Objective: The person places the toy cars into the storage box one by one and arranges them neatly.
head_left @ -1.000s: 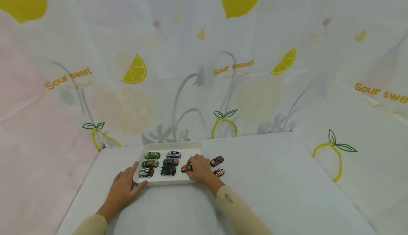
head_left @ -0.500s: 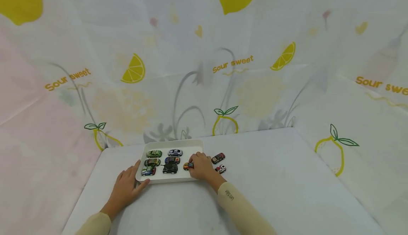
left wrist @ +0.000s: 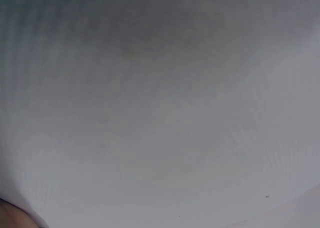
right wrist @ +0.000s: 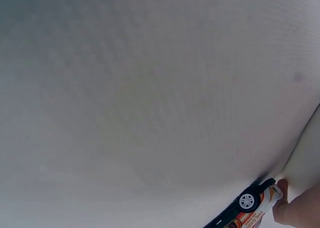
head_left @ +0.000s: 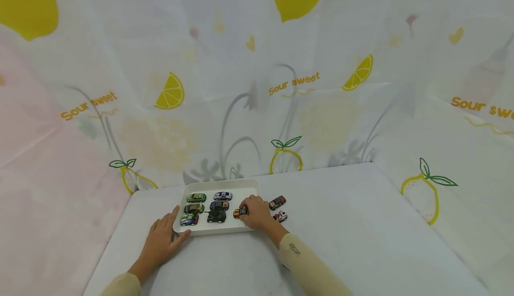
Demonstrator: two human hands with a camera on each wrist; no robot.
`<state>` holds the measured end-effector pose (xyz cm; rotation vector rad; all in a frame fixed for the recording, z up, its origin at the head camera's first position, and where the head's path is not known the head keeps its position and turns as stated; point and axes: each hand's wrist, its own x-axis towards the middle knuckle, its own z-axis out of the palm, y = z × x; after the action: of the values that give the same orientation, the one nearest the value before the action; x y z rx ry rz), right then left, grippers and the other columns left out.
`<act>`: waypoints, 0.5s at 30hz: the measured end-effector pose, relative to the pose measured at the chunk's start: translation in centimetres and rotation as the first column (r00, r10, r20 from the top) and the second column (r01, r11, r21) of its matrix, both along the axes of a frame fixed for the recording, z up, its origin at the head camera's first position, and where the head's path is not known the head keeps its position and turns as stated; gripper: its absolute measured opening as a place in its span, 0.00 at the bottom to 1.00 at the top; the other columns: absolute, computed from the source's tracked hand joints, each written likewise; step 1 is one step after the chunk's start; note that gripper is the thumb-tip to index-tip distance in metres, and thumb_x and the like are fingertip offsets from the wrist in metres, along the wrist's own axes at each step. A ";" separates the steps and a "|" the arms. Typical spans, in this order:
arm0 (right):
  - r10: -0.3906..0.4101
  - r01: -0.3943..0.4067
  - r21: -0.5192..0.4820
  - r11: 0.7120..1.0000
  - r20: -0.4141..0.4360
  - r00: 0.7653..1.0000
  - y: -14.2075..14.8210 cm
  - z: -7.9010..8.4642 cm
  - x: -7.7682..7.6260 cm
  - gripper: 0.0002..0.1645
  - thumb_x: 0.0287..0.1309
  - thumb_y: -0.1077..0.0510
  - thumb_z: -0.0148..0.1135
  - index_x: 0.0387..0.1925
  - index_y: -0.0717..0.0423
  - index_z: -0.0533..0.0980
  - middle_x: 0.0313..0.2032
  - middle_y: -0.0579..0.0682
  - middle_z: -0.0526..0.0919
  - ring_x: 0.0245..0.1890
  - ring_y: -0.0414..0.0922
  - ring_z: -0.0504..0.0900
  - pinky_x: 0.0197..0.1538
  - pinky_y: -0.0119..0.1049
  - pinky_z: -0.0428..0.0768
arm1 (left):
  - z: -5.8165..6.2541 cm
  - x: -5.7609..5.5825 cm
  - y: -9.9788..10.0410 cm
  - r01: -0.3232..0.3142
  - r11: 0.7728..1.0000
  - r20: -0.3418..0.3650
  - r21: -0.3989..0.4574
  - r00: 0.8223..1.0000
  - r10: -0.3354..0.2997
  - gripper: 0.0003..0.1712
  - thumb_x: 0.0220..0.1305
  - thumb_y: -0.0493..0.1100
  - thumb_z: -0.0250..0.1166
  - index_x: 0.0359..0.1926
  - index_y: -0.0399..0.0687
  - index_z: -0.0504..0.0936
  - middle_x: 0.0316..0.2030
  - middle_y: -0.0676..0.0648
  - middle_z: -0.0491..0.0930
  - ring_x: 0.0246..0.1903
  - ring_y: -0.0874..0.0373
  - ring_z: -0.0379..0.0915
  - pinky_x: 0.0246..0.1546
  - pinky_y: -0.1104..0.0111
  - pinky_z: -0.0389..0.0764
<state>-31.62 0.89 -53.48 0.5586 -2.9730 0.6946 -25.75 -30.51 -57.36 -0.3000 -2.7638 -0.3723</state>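
Note:
My right hand (head_left: pixel 257 212) pinches an orange toy car (head_left: pixel 238 213) at the right side of a shallow white tray (head_left: pixel 205 231). The hand covers the car's right end. My left hand (head_left: pixel 161 238) rests against the tray's front left corner, fingers along the left wall and thumb at the front wall. Several toy cars stand in the tray, among them a light green car (head_left: pixel 196 197), a white-and-blue car (head_left: pixel 222 196) and a blue-and-orange car (head_left: pixel 219 205). A black toy tank (head_left: pixel 216 216) is in the middle column, left of the orange car.
Right of the tray, a dark red toy car (head_left: pixel 277 202) and a white-and-red toy car (head_left: pixel 280 216) stand on the white tabletop (head_left: pixel 341 224). Lemon-printed cloth (head_left: pixel 241 122) hangs behind and at both sides. The left wrist view shows mostly pale cloth.
The head view has shifted slightly. My right hand stays on the orange car and my left hand stays at the tray corner; the cars keep their places.

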 end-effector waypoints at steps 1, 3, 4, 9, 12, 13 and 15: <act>0.001 -0.001 0.005 1.000 -0.006 1.000 0.0 0.0 0.0 0.13 0.48 0.49 0.65 0.38 0.43 0.78 0.36 0.43 0.76 0.40 0.43 0.73 0.38 0.42 0.70 | 0.0 0.0 0.0 0.002 1.000 -0.004 -0.001 1.000 -0.002 0.52 0.54 0.68 0.58 0.71 0.47 0.49 0.58 0.34 0.68 0.58 0.39 0.63 0.58 0.44 0.58; -0.001 0.002 0.022 1.000 -0.015 1.000 -0.1 0.0 0.0 0.12 0.49 0.48 0.65 0.38 0.42 0.77 0.35 0.43 0.76 0.40 0.43 0.74 0.38 0.41 0.70 | 0.0 0.0 0.0 0.004 1.000 -0.009 0.001 1.000 -0.004 0.52 0.54 0.67 0.58 0.71 0.47 0.49 0.58 0.34 0.68 0.58 0.39 0.62 0.58 0.44 0.58; -0.002 0.002 0.028 1.000 -0.016 1.000 -0.1 0.1 0.0 0.12 0.49 0.48 0.64 0.38 0.42 0.77 0.35 0.43 0.76 0.40 0.43 0.74 0.38 0.41 0.70 | 0.0 0.0 -0.1 0.005 1.000 -0.009 0.003 1.000 -0.005 0.52 0.54 0.67 0.59 0.71 0.47 0.49 0.58 0.34 0.68 0.58 0.39 0.62 0.58 0.44 0.57; -0.008 0.009 0.056 0.998 -0.004 1.000 0.0 0.1 0.0 0.12 0.49 0.48 0.64 0.38 0.41 0.78 0.35 0.42 0.76 0.40 0.43 0.74 0.38 0.41 0.71 | 0.0 0.0 0.1 0.008 1.000 0.002 0.011 1.000 -0.008 0.52 0.54 0.67 0.59 0.71 0.47 0.49 0.59 0.34 0.68 0.58 0.39 0.62 0.58 0.43 0.57; -0.007 0.008 0.044 0.999 -0.007 1.000 0.0 0.0 0.1 0.13 0.49 0.48 0.64 0.38 0.42 0.77 0.36 0.43 0.76 0.39 0.43 0.73 0.38 0.42 0.70 | 0.1 0.1 0.1 0.009 1.000 0.006 0.015 1.000 -0.009 0.52 0.54 0.67 0.59 0.71 0.47 0.49 0.59 0.34 0.67 0.58 0.38 0.61 0.58 0.43 0.57; -0.006 0.006 0.040 0.999 -0.011 1.000 0.0 -0.1 0.1 0.13 0.49 0.47 0.64 0.39 0.42 0.77 0.36 0.43 0.76 0.39 0.43 0.73 0.38 0.42 0.70 | 0.1 0.2 0.1 0.009 1.000 0.006 0.015 1.000 -0.009 0.52 0.54 0.67 0.59 0.71 0.47 0.49 0.59 0.34 0.68 0.58 0.39 0.62 0.58 0.43 0.57; -0.004 0.004 0.036 0.999 -0.010 1.000 -0.1 -0.2 0.1 0.16 0.49 0.45 0.65 0.41 0.41 0.77 0.38 0.44 0.76 0.40 0.44 0.73 0.39 0.43 0.70 | 0.2 0.2 0.1 0.009 1.000 0.003 0.013 1.000 -0.009 0.52 0.54 0.66 0.59 0.71 0.47 0.49 0.58 0.34 0.68 0.58 0.39 0.62 0.58 0.43 0.58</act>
<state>-31.47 0.84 -53.67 0.5569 -2.9820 0.6373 -25.50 -30.43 -57.19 -0.3093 -2.7627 -0.3930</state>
